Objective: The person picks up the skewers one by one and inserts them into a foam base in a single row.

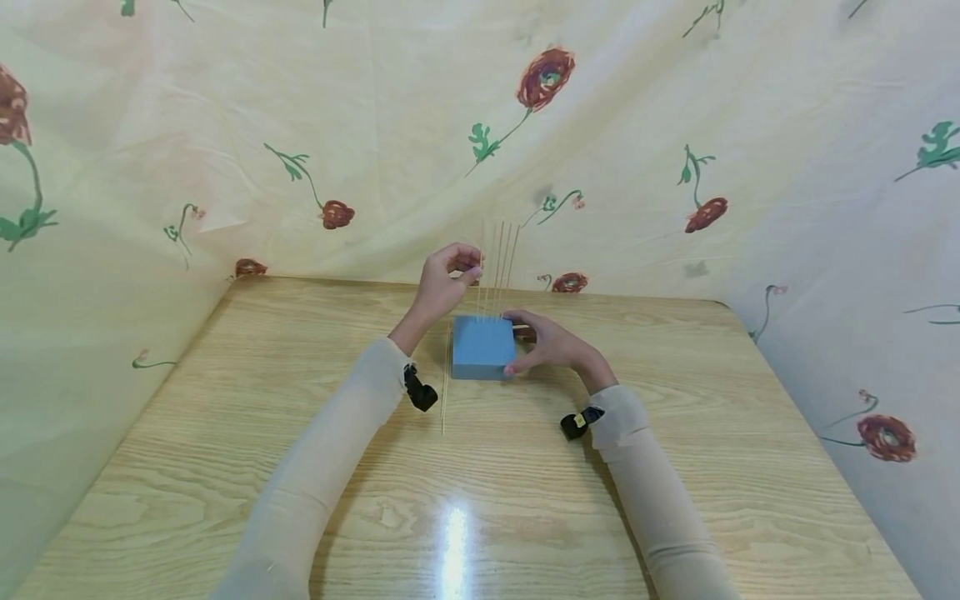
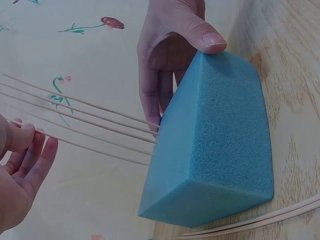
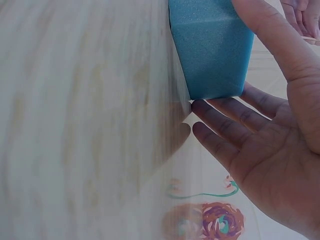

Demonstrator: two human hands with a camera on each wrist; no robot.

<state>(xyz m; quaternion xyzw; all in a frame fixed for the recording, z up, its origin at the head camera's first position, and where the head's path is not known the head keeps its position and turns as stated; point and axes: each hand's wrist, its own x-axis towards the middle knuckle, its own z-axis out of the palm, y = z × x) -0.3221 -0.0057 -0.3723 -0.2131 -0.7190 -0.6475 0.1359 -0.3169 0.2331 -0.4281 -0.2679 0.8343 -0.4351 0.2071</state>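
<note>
A blue foam block [image 1: 483, 352] sits on the wooden table, with several thin wooden skewers standing in a row from its top near the far edge. My left hand [image 1: 444, 279] pinches one skewer [image 2: 95, 148] between thumb and fingers, well above the block; its lower end meets the foam at the end of the row. My right hand [image 1: 553, 343] holds the block at its right side, the thumb on the near corner and the fingers toward the back. In the right wrist view, fingertips [image 3: 200, 107] touch the block's lower edge.
Loose skewers [image 1: 445, 396] lie on the table just left of the block, under the left forearm's inner side. A flower-printed cloth [image 1: 420, 150] hangs behind the table [image 1: 360, 517] and along both sides. Each wrist wears a small black camera.
</note>
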